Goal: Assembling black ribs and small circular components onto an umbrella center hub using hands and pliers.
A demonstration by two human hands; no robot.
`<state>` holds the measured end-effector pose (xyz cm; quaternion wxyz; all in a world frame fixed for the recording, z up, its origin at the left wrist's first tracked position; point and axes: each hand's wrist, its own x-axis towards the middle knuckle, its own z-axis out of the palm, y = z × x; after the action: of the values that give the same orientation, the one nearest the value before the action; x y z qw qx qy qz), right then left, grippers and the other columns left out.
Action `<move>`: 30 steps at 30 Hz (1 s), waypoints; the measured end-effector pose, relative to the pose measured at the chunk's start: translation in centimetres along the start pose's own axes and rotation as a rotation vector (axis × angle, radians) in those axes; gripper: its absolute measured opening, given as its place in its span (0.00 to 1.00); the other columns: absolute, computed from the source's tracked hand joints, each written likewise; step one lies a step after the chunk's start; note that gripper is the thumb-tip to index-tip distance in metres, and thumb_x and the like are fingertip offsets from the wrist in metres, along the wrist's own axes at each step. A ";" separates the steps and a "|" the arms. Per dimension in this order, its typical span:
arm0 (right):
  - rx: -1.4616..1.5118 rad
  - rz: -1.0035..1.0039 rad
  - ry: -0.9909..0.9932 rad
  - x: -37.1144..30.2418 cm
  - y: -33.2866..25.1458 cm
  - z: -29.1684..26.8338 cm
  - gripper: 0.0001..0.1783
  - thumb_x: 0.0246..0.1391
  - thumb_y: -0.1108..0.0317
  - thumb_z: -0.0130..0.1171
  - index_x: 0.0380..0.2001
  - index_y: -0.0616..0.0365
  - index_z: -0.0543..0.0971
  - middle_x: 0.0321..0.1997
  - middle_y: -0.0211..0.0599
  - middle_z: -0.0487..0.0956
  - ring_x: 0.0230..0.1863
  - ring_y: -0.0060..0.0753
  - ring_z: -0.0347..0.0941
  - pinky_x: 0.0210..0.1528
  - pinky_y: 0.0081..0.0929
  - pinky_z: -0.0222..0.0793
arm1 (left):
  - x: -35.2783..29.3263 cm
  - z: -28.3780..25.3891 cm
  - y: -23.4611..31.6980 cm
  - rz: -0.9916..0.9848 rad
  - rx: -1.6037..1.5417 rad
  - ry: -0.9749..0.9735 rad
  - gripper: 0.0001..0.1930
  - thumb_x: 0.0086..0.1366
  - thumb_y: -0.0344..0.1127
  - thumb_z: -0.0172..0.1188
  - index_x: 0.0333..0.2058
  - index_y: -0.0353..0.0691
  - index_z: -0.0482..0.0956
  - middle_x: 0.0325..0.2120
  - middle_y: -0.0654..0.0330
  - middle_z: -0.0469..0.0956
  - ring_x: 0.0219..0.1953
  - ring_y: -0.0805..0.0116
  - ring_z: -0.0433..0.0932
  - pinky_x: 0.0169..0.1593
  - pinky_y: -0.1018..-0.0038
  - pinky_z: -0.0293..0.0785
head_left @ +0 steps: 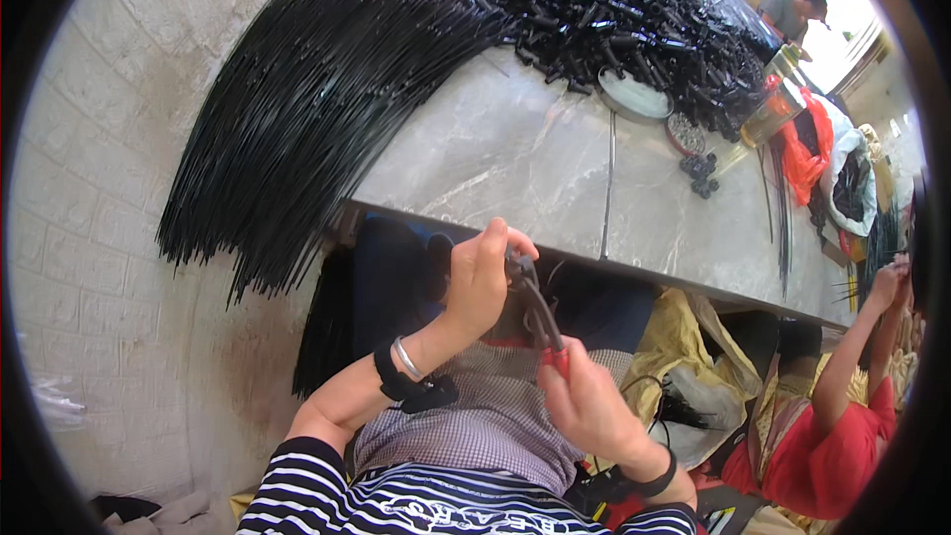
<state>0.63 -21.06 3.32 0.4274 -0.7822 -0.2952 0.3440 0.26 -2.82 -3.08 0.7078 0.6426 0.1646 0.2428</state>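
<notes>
My right hand (594,404) is closed round the red grip of a dark tool that looks like pliers (543,315). The tool slants up and left, and its dark head reaches the fingertips of my left hand (480,272). Those fingers are curled in a pinch in front of the table edge. Whatever they hold is mostly hidden behind them and the tool head; only something small and dark shows there. Both hands are above my lap, where a checked apron (461,416) lies.
A grey marble-patterned table (495,149) bears a sheaf of thin black rods (307,99) and a heap of glossy black tube-like parts (634,15). A white dish (634,96) stands beside the heap. A yellowish sack (684,337) and a co-worker in red (812,446) are at right.
</notes>
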 end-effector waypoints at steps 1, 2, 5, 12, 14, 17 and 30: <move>0.015 -0.047 0.011 0.2 0.4 0.2 0.18 0.59 0.71 0.49 0.50 0.69 0.64 0.32 0.57 0.74 0.36 0.58 0.74 0.38 0.41 0.69 | 0.3 0.0 -0.1 0.018 -0.006 -0.003 0.30 0.72 0.53 0.38 0.26 0.34 0.79 0.15 0.71 0.67 0.18 0.84 0.61 0.23 0.84 0.55; 0.007 -0.081 0.023 0.6 0.6 0.0 0.19 0.58 0.71 0.51 0.51 0.67 0.65 0.33 0.56 0.74 0.37 0.57 0.74 0.39 0.40 0.69 | 0.6 -0.1 -0.2 -0.058 -0.107 -0.015 0.30 0.72 0.53 0.38 0.27 0.33 0.78 0.14 0.72 0.64 0.17 0.85 0.59 0.22 0.84 0.53; -0.196 -0.247 0.171 1.2 0.4 -3.0 0.20 0.54 0.72 0.54 0.51 0.63 0.68 0.34 0.51 0.73 0.37 0.54 0.73 0.39 0.39 0.70 | 1.3 -0.6 0.5 -0.090 -0.253 -0.094 0.28 0.72 0.53 0.38 0.33 0.31 0.76 0.11 0.73 0.58 0.14 0.85 0.54 0.20 0.84 0.48; -1.015 -0.027 0.712 4.6 7.9 -11.9 0.25 0.53 0.70 0.55 0.55 0.63 0.68 0.43 0.46 0.71 0.47 0.48 0.69 0.46 0.39 0.68 | 0.2 -0.9 1.8 0.137 -0.211 -0.209 0.26 0.74 0.50 0.36 0.36 0.31 0.74 0.11 0.68 0.63 0.13 0.84 0.54 0.20 0.85 0.50; -1.049 -0.008 0.704 4.6 7.9 -11.6 0.25 0.53 0.70 0.55 0.55 0.62 0.68 0.43 0.46 0.71 0.48 0.47 0.68 0.47 0.37 0.67 | 0.0 -0.7 2.4 0.165 -0.229 -0.234 0.26 0.74 0.51 0.36 0.36 0.31 0.74 0.11 0.68 0.63 0.14 0.84 0.54 0.20 0.85 0.50; -1.347 -0.223 0.827 4.0 5.5 -8.9 0.26 0.51 0.69 0.58 0.54 0.63 0.69 0.43 0.46 0.72 0.45 0.48 0.70 0.44 0.36 0.69 | -0.2 -0.4 3.5 0.207 -0.236 -0.258 0.28 0.73 0.53 0.35 0.36 0.31 0.74 0.12 0.68 0.64 0.14 0.84 0.54 0.20 0.84 0.51; -0.034 -0.832 0.374 -3.9 1.1 -10.3 0.09 0.59 0.63 0.50 0.31 0.56 0.67 0.27 0.45 0.71 0.17 0.28 0.69 0.15 0.18 0.66 | -5.1 0.5 7.3 0.852 0.567 -0.474 0.50 0.45 0.53 0.68 0.62 0.33 0.56 0.39 0.54 0.72 0.42 0.60 0.74 0.47 0.65 0.66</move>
<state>6.69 -29.31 7.58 0.5622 -0.6528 -0.5076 -0.0088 -4.70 -5.67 3.75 0.3647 0.8542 -0.2141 0.3025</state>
